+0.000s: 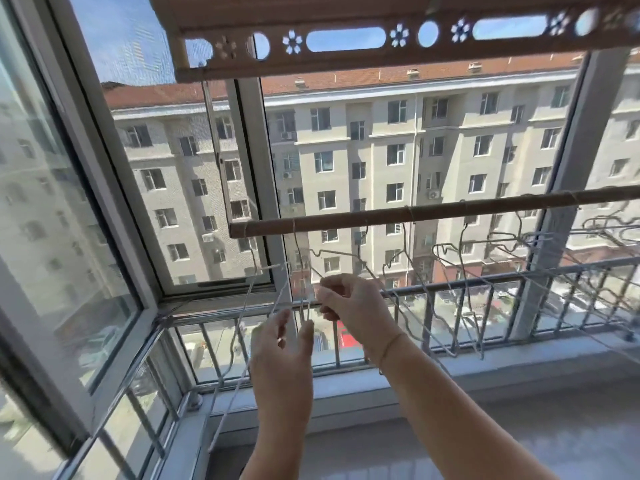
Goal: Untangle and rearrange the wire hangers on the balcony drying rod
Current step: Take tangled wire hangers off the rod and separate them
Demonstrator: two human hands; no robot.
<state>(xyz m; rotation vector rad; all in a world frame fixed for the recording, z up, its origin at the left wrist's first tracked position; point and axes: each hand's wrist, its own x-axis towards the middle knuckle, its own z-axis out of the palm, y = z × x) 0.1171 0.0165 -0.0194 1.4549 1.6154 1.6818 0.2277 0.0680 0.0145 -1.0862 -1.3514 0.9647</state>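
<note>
A brown drying rod (398,214) runs across the window from centre left to the right edge. Several thin grey wire hangers (446,268) hang from it, bunched and crossing each other toward the right. Nearest the rod's left end, one hanger (242,306) hangs down long and tilted. My left hand (282,351) is raised below the rod with thumb and fingers pinched around that hanger's wires. My right hand (349,303) sits just right of it, fingers curled on the wires where two hangers cross. A thin bracelet circles my right wrist.
A metal railing (450,289) with vertical bars runs behind the hangers, above a pale window sill (485,372). Window frames (256,168) stand behind the rod. A carved wooden valance (381,39) hangs overhead. An apartment block fills the view outside.
</note>
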